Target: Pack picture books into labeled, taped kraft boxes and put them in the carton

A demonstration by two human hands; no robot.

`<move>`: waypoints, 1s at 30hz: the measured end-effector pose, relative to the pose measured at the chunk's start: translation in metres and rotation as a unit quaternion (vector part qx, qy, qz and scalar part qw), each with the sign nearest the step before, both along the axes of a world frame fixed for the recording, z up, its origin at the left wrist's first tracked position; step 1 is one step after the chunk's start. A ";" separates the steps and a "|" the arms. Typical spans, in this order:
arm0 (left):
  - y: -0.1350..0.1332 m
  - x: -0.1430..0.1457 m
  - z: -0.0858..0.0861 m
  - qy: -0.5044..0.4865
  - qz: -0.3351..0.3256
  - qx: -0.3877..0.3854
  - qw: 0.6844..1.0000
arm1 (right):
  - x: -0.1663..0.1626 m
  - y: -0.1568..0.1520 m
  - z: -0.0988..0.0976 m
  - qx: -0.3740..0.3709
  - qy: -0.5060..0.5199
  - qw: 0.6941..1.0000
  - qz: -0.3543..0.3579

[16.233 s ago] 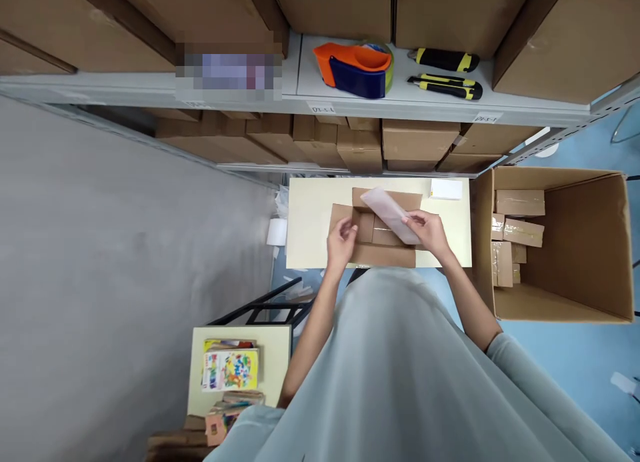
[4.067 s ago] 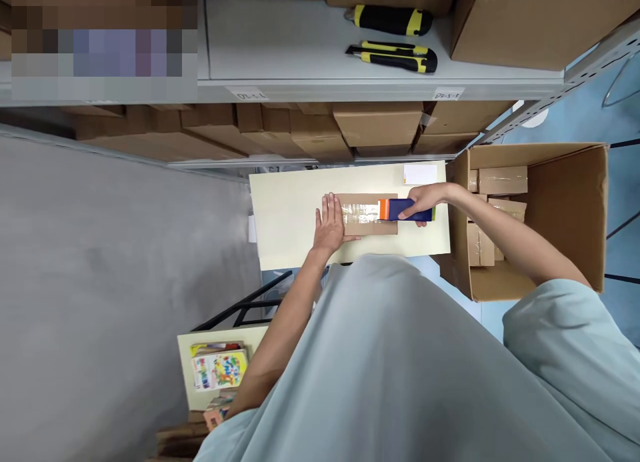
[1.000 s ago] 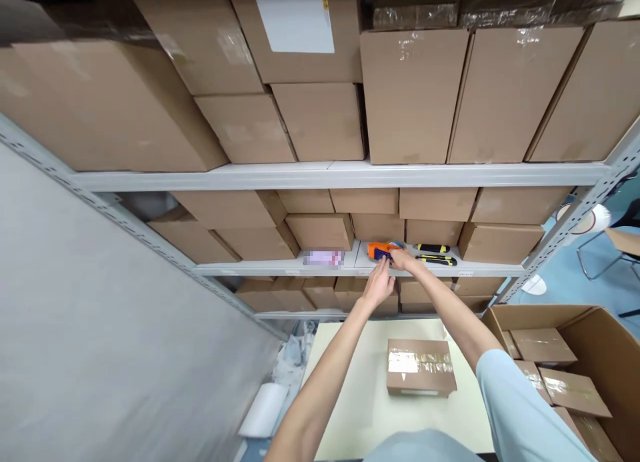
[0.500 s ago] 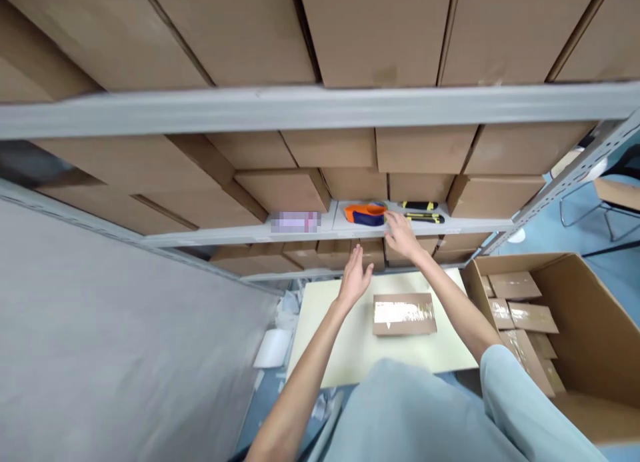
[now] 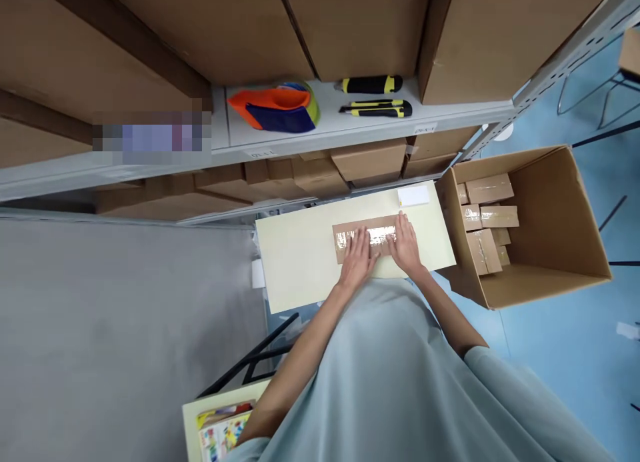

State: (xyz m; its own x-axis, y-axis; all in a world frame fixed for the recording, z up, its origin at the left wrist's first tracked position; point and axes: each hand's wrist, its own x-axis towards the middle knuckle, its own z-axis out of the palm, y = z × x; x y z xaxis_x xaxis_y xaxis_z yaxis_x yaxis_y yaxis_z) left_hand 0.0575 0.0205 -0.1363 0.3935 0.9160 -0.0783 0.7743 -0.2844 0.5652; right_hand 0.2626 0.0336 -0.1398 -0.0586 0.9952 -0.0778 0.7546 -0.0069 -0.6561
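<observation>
A small brown cardboard box (image 5: 379, 237) with a strip of clear, shiny tape along its top lies on the cream table (image 5: 300, 262). My left hand (image 5: 357, 259) rests on its left part, fingers stretched out over the tape. At the box's right end lies my right hand (image 5: 406, 245), flat with its fingers extended. Neither hand grasps anything. Beyond the box, near the table's back edge, is a small white box (image 5: 413, 195).
An orange and blue tape dispenser (image 5: 280, 109) and two yellow-black utility knives (image 5: 373, 84) lie on the shelf (image 5: 330, 139) ahead. On the right stands a large open carton (image 5: 545, 215) containing several taped boxes. Magazines (image 5: 225, 432) lie at lower left.
Both hands have come down from near the shelf onto the box. The view has tilted down and turned, and the white box now shows on the table.
</observation>
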 end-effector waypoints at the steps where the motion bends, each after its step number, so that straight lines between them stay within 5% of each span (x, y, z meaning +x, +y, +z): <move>1: 0.001 0.011 0.002 0.018 -0.042 -0.004 0.999 | -0.004 0.002 -0.001 -0.002 0.002 1.000 -0.003; 9: 0.003 0.040 0.003 0.128 -0.105 -0.025 0.986 | -0.001 0.022 -0.031 -0.098 0.173 0.975 -0.100; 15: 0.004 0.038 0.002 0.114 -0.113 -0.039 0.986 | 0.016 0.029 -0.047 -0.185 0.339 0.918 -0.091; 20: 0.005 0.037 -0.002 0.050 -0.099 -0.048 0.993 | 0.028 0.033 -0.046 -0.238 0.364 0.898 -0.072; 22: 0.006 0.029 -0.002 0.008 -0.059 -0.047 0.997 | 0.031 0.032 -0.042 -0.247 0.338 0.904 -0.082; 25: 0.010 0.003 -0.001 -0.038 0.096 -0.034 0.994 | 0.033 0.026 -0.033 -0.203 0.265 0.936 -0.113; 28: 0.015 -0.028 -0.005 -0.053 0.259 -0.050 0.963 | 0.027 0.018 -0.026 -0.157 0.209 0.957 -0.126; 30: 0.018 -0.040 -0.012 -0.065 0.309 -0.088 0.945 | 0.020 0.013 -0.025 -0.155 0.189 0.962 -0.123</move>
State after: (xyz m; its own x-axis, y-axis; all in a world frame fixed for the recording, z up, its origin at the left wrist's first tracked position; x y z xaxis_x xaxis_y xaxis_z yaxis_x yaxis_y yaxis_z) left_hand 0.0176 0.0381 -0.1485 -0.1944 0.9513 -0.2392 0.6830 0.3063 0.6631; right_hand 0.2826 0.0468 -0.1651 0.0936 0.9147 -0.3932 0.4130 -0.3951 -0.8206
